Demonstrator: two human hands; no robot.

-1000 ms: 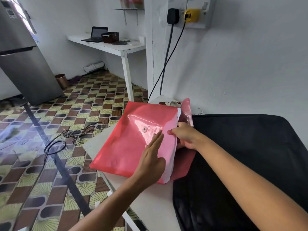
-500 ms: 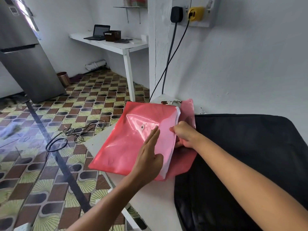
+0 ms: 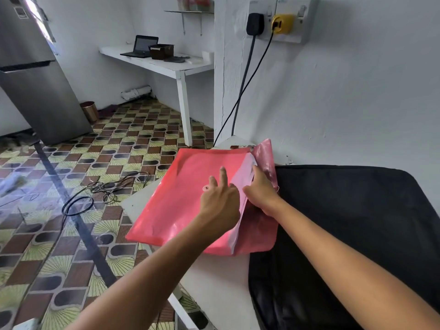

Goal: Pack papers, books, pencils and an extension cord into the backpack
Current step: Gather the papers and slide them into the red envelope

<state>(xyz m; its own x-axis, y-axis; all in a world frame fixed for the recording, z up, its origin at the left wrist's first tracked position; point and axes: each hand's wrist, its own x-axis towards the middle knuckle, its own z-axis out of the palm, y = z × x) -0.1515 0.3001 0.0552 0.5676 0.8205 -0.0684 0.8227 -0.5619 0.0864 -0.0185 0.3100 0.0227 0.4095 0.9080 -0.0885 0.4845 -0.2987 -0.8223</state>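
Lately the change is small but telling: against the picture a second ago, the left hand (image 3: 220, 202) has slid further up the red envelope folder (image 3: 181, 198), its fingers now straight and spread, pressing flat near the round button clasp (image 3: 206, 187) at mid-frame. The right hand (image 3: 260, 195) has pushed deeper under the raised edge; its fingers are hidden between the white papers (image 3: 242, 177) and the open pink flap (image 3: 264, 156), so I cannot tell whether it pinches the sheets or only shoves them. My reading is that the papers are nearly seated, and closing the flap comes next.

At lower right the black backpack (image 3: 357, 222) lies flat on the white table (image 3: 221, 282), touching the folder's right edge and apparently zipped; nothing looks packed yet. The folder's left corner overhangs the table edge, so a hard push leftward could tip it off. There is bare table below the folder, little room toward the wall (image 3: 357, 103) behind.

Further off, left of centre, tangled cables (image 3: 114, 186) lie on the patterned floor, possibly the extension cord. Beyond, upper middle, a laptop (image 3: 141, 46) sits on a white desk, and a grey fridge (image 3: 35, 75) fills the upper left.
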